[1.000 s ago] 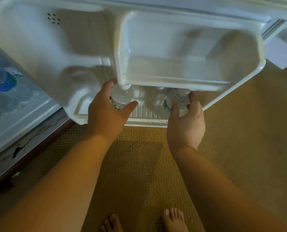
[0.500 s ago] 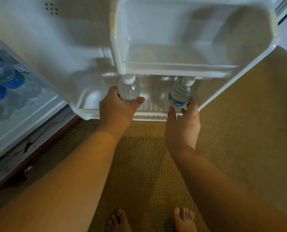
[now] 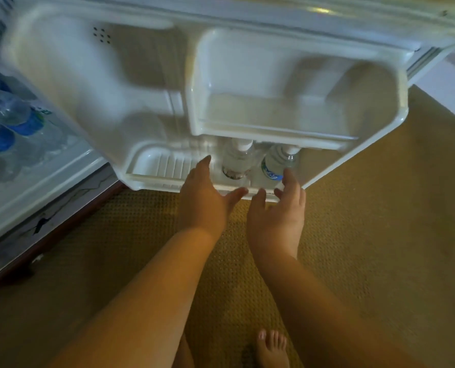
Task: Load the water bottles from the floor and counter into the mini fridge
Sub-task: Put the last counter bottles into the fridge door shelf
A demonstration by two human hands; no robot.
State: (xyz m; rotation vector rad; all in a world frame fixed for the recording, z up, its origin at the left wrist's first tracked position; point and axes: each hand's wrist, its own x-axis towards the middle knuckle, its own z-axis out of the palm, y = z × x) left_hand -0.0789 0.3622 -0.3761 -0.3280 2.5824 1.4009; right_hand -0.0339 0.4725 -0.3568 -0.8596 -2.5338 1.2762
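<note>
Two water bottles stand upright side by side in the bottom shelf (image 3: 152,166) of the open fridge door (image 3: 93,83), toward its right end, their white caps tucked just under the upper door shelf (image 3: 274,128); the left bottle (image 3: 237,160) is clear, and the right bottle (image 3: 275,166) shows a blue label and stands just beside it, though whether the two touch cannot be told; the left end of the bottom shelf shows its ribbed floor. Both hands are free of the bottles: the left hand (image 3: 203,197) hovers at the shelf's front rail with fingers straight and thumb spread toward the clear bottle, gripping nothing; the right hand (image 3: 279,213) is just beside it, fingers loosely spread and relaxed in front of the labelled bottle, also holding nothing; whether its fingertips brush the rail cannot be told. At the left edge of the view the fridge body (image 3: 35,179) stands open, with more bottles (image 3: 11,115) lying inside, blue labels showing, blurred. Tan carpet (image 3: 380,235) covers the floor below, and a bare foot (image 3: 270,349) shows at the bottom edge.
</note>
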